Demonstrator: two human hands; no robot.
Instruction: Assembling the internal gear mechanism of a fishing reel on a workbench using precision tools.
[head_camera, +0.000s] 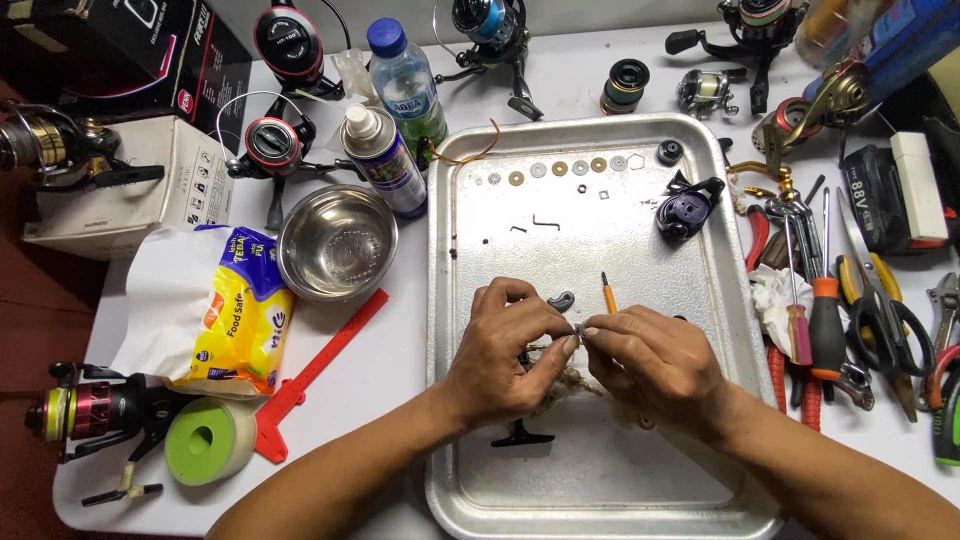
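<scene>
Over the middle of a metal tray (470, 250), my left hand (505, 350) and my right hand (650, 360) meet fingertip to fingertip, pinching a small grey metal part (578, 329) between them. My right hand also holds a thin orange-handled tool (608, 293) whose tip sticks up past the fingers. Beneath the hands lie a black reel handle piece (521, 436) and a wad of rag, mostly hidden. A small dark curved part (561, 299) rests just beyond my left fingers.
Washers (558, 169) line the tray's far end beside a black reel body (686, 208). Left of the tray stand a steel bowl (337, 243), spray can (385, 160), water bottle (408, 85), red ruler (320, 372) and tape roll (208, 442). Pliers and screwdrivers (825, 310) crowd the right; several reels ring the table.
</scene>
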